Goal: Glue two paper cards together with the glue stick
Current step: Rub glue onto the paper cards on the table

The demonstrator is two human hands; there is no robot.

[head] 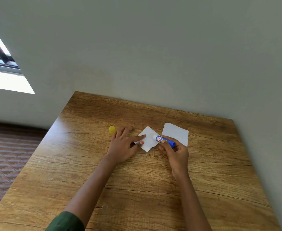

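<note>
Two white paper cards lie on the wooden table (137, 189). The left card (149, 144) sits turned like a diamond; the right card (176, 131) lies just beyond it. My left hand (124, 144) presses straight fingers onto the left card's left corner. My right hand (175, 150) grips a blue glue stick (165, 141), its pale tip resting on the middle of the left card. The stick's yellow cap (112, 129) stands on the table, left of my left hand.
The table's far and right edges meet a grey wall (153, 55). To the left of the table is a brown quilted surface (8, 155), with a window (2, 69) above it.
</note>
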